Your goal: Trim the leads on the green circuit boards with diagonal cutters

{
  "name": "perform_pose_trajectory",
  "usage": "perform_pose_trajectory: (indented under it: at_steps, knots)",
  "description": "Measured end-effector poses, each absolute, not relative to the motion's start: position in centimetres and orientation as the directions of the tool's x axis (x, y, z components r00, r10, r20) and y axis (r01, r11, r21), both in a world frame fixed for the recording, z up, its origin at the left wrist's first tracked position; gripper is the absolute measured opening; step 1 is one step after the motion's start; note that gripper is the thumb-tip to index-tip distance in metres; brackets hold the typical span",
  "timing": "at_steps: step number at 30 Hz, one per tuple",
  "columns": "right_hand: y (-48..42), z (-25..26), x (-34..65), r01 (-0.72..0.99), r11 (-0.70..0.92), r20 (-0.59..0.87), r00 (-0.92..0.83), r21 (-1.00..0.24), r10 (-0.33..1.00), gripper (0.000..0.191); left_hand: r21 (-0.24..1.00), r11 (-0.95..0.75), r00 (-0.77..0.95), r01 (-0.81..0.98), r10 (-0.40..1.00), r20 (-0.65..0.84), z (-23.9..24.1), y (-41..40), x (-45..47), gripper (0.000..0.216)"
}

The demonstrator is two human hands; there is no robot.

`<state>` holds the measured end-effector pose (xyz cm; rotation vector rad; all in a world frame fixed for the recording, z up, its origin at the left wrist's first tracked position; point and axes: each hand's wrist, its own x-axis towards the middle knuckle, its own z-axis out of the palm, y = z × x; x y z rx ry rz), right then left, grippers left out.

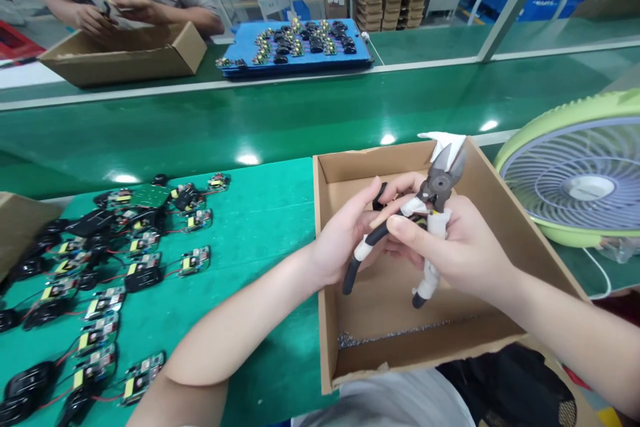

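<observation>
My right hand (465, 237) is wrapped round a pair of diagonal cutters (441, 183), jaws pointing up and away from me. Their black handles, bound with white tape, are spread apart and hang down between my hands. Close against the cutters, my left hand (345, 230) has its fingers curled round something mostly hidden, of which a black piece (380, 196) shows at the fingertips. Both hands are above an open cardboard box (515, 233). Small metal clippings (350, 340) lie along the near side of its floor.
Several circuit boards (143, 273) wired to black casings cover the left of the green mat (265, 267). A green fan (590, 187) stands at right. Across the divider, a co-worker's hands (135, 5) work above another cardboard box (185, 50), beside a blue tray (300, 67) of boards.
</observation>
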<state>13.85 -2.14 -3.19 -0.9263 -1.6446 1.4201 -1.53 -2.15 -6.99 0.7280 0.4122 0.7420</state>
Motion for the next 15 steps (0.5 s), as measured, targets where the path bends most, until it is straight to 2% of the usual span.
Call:
perform_pose_trajectory:
  at_steps: [3,7,11,15]
  knots:
    - [-2.3,-3.7,13.2,0.030,0.132,0.105,-0.445,-0.991,0.889,0.027,0.755,0.405,0.547,-0.516,0.834,-0.073,-6.7,-2.5,-0.9,0.052]
    - [-2.6,-4.1,12.8,0.055,0.121,0.091,-0.377,-0.991,0.922,0.038,0.793,0.349,0.479,-0.499,0.874,-0.084,-6.4,-2.6,-0.7,0.048]
    - [-2.4,-3.7,13.2,-0.007,0.083,0.078,-0.439,-0.997,0.895,0.039,0.756,0.408,0.553,-0.512,0.830,-0.073,-6.8,-2.4,-1.0,0.050]
    - [-1.9,-3.0,13.9,-0.054,-0.096,-0.053,-0.526,-0.994,0.849,0.041,0.754,0.517,0.721,-0.406,0.688,-0.083,-7.3,-2.0,-1.8,0.072]
